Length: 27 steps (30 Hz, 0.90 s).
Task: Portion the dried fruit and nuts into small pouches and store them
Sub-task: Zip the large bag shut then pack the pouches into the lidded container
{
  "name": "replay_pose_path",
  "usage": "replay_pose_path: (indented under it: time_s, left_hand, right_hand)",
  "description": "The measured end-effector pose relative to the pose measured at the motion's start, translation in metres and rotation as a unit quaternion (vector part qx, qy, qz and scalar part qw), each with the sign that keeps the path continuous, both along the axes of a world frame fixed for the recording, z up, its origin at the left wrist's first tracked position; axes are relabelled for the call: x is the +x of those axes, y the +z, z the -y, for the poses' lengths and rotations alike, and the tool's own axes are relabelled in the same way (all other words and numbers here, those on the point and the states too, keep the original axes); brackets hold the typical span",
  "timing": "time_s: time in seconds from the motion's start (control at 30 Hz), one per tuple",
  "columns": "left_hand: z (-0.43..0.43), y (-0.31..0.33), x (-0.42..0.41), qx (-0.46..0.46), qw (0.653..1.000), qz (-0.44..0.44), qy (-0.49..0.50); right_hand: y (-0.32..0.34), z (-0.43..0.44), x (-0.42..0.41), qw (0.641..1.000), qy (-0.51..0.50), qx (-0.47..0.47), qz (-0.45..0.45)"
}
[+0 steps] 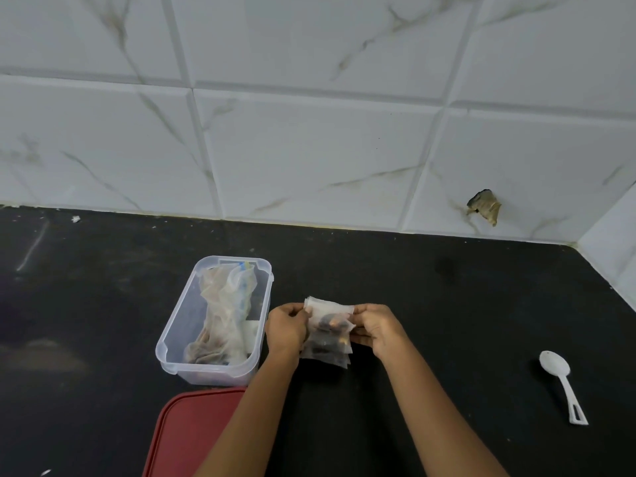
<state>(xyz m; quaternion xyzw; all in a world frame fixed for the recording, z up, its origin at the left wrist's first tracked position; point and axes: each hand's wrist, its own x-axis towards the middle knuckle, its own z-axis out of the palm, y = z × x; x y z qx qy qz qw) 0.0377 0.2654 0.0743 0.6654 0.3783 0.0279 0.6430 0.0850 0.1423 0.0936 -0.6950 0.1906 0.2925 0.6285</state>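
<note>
Tiled wall fills the far half, white w/ grey-brown veins. There is a broken hole in a tile low on the right.

Black surface runs below it, scuffed and dusty on the left side.

Red lid lies flat at the near edge, left of centre, partly under the left forearm. Its far edge sits just beside the tub.

Clear plastic tub stands open just beyond the lid, long side running near to far. Inside are crumpled clear bags w/ brownish contents, piled along the right half of the tub.

Both forearms come in from the near edge, centre, and meet just right of the tub.

Left hand has its fingers curled and pinches the left edge of the top pouch. Right hand does the same on the right edge, thumb on top. The hands are apart, w/ the pouch stretched btw them.

Pouches are small and clear, w/ dark fruit and nuts showing through. Several are stacked and fanned toward the near side, under the one being pinched. Can't tell if the stack rests on the surface or hangs from the hands. It is near the tub's right wall, not touching it.

White plastic spoon lies well apart on the right, bowl far, handle near.

A small white scrap lies far left by the wall.
</note>
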Motion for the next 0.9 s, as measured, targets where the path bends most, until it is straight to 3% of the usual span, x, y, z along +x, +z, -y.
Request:
replay_pose_path:
  time_s: [0.3, 0.63, 0.9]
  left_hand:
    - [0.005, 0.049, -0.008, 0.114, 0.984, 0.134, 0.001]
    - [-0.081, 0.099, -0.032, 0.0, 0.962, 0.271, 0.029]
    - [-0.139, 0.073, -0.059, -0.013, 0.962, 0.272, 0.025]
  right_hand:
    - [0.048, -0.001, -0.004, 0.995, -0.002, 0.031, 0.093]
    - [0.089, -0.065, -0.016, 0.949, 0.116, 0.07, 0.285]
    - [0.07, -0.114, -0.021, 0.924, 0.203, 0.094, 0.31]
